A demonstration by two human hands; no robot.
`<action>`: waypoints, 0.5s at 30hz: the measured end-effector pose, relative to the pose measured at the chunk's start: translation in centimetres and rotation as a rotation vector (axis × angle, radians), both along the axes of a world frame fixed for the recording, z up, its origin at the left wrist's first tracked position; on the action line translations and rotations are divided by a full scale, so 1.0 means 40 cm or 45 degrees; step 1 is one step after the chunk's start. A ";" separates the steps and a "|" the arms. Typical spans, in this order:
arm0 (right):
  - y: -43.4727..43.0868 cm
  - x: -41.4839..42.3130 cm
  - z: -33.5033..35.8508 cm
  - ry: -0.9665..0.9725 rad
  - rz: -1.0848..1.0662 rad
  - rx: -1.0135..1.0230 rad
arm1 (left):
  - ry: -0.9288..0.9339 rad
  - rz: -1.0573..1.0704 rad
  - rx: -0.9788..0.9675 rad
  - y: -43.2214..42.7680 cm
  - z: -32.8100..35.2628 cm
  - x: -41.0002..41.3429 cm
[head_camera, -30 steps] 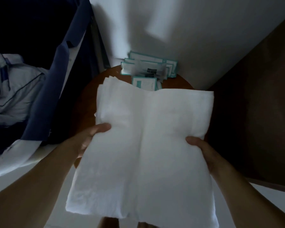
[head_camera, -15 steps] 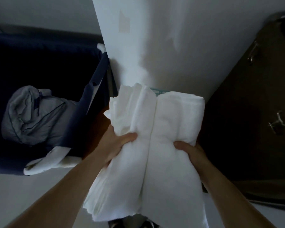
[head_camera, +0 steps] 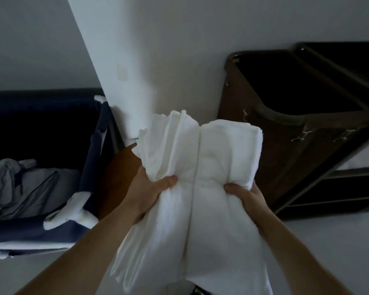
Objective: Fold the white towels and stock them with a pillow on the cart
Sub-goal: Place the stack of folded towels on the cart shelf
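Now lifted clear of the round table, towels (head_camera: 200, 177) pinched by both hands (head_camera: 146, 192) (head_camera: 250, 199), cart (head_camera: 285, 145) at two o'clock.

Brown cart (head_camera: 285, 158) – dark bin, white linen (head_camera: 362, 160) on shelf

Dim, bluish, underexposed overall. Brightest on the white towels (head_camera: 202, 188) and the pale wall (head_camera: 158, 60), lit softly from above left; deep shadow inside the dark blue bin (head_camera: 41, 124) and the brown cart (head_camera: 285, 145), detail lost there. Slight softness throughout, faint grain, wide-angle bending of straight lines toward the edges.
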State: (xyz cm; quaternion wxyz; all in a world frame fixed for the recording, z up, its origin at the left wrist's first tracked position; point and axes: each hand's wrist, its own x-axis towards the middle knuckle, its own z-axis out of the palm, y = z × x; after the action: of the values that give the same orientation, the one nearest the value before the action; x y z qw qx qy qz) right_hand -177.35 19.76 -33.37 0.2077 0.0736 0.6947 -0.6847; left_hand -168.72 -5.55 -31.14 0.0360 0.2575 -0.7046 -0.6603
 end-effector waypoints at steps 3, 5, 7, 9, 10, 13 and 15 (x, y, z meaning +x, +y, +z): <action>0.105 0.079 0.013 0.014 -0.111 0.008 | -0.001 -0.082 -0.003 0.085 0.014 0.029; 0.187 0.123 0.025 0.026 -0.176 0.002 | 0.004 -0.138 -0.008 0.157 0.021 0.039; 0.278 0.156 0.036 0.046 -0.234 0.005 | 0.021 -0.190 -0.035 0.241 0.030 0.040; 0.380 0.177 0.049 0.071 -0.288 0.004 | 0.034 -0.242 -0.062 0.338 0.041 0.030; 0.434 0.184 0.055 0.083 -0.318 0.000 | 0.039 -0.267 -0.077 0.390 0.047 0.021; 0.613 0.196 0.078 0.115 -0.389 -0.017 | 0.061 -0.352 -0.095 0.572 0.069 -0.012; 0.753 0.196 0.084 0.138 -0.442 -0.028 | 0.073 -0.409 -0.117 0.713 0.085 -0.039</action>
State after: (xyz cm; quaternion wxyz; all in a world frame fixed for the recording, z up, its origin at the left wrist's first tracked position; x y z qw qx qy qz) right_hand -169.53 49.89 -30.02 0.0494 0.1532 0.6743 -0.7207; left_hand -170.28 22.96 -27.75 -0.0382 0.1205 -0.7648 -0.6317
